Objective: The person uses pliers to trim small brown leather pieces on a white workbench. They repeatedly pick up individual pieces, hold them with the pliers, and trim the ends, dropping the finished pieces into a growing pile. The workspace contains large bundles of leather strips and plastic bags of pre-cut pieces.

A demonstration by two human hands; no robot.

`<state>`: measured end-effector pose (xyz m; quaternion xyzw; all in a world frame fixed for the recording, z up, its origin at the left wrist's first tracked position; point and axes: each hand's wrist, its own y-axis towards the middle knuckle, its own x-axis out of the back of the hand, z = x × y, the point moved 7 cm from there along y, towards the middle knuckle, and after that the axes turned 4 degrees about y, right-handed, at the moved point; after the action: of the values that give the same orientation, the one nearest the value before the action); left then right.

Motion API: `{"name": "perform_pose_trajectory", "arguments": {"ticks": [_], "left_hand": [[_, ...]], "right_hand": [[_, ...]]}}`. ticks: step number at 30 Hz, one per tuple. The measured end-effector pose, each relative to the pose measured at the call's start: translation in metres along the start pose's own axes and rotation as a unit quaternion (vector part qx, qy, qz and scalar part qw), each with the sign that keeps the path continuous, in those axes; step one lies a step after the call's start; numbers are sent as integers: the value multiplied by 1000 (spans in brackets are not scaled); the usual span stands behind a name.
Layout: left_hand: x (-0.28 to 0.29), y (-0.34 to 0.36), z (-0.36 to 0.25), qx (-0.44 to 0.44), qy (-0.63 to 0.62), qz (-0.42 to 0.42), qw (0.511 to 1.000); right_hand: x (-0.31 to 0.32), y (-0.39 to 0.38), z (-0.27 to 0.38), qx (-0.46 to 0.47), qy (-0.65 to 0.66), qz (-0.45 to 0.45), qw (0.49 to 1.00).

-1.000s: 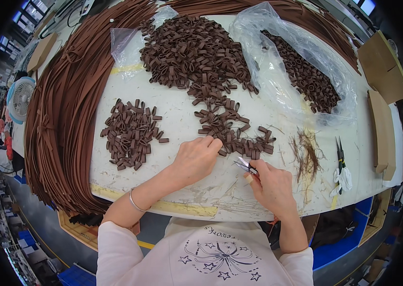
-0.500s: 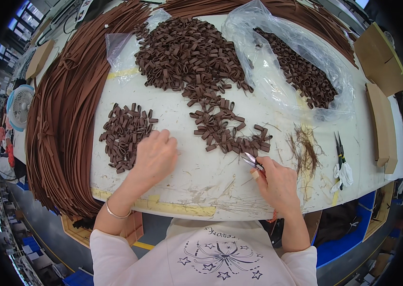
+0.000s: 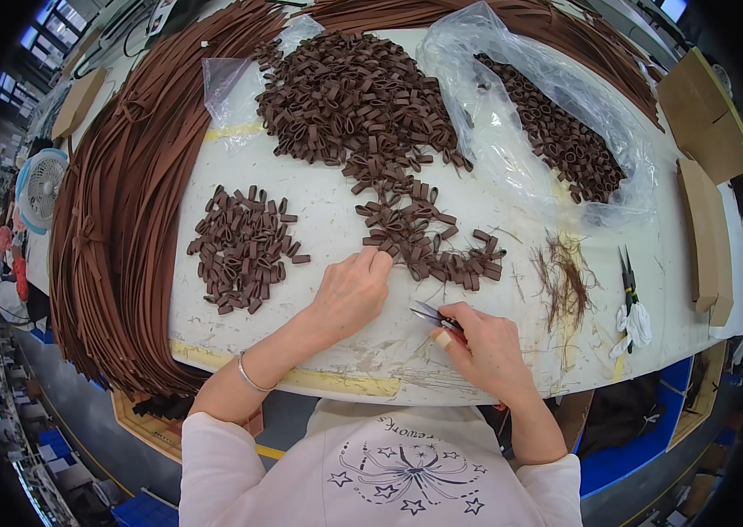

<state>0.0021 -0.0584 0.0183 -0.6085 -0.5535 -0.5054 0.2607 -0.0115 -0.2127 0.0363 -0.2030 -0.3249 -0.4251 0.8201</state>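
Here we see a white worktable from above, with both of the person's forearms entering from the lower edge. The left hand lies palm-down on the table, its fingers close together and curled slightly, the fingertips touching the near end of a trail of brown loops; we cannot tell whether a loop is pinched beneath them. The right hand is closed around small snips, whose metal blades point left toward the left hand and rest just above the tabletop. The trail runs back into a large heap of brown loops at the far centre. A smaller, separate pile of loops lies to the left of the left hand, well apart from the trail. A clear plastic bag at the far right holds more loops. To the right of the right hand we note a tuft of brown trimmings and, beyond it, a second pair of scissors. Long brown strips drape over the table's left edge.
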Motion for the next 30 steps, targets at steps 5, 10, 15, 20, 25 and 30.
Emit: {"name": "perform_pose_trajectory", "arguments": {"ticks": [5,10,15,20,25,30], "left_hand": [[-10,-14,22,262,-439,114,852],[-31,-44,8,400,-757,116,503],[-35,-54,0,381,-804,117,441],[-34,-54,-1,386,-801,115,444],[-36,-56,0,385,-800,119,445],[-35,-56,-1,383,-798,121,449]], "right_hand": [[-2,3,0,-14,49,2,999],[-12,7,-2,-9,151,1,988],[-19,8,-9,-19,207,10,978],[-17,13,-5,-13,173,10,985],[-14,14,3,23,131,-1,991],[-11,16,13,75,90,-31,993]]}}
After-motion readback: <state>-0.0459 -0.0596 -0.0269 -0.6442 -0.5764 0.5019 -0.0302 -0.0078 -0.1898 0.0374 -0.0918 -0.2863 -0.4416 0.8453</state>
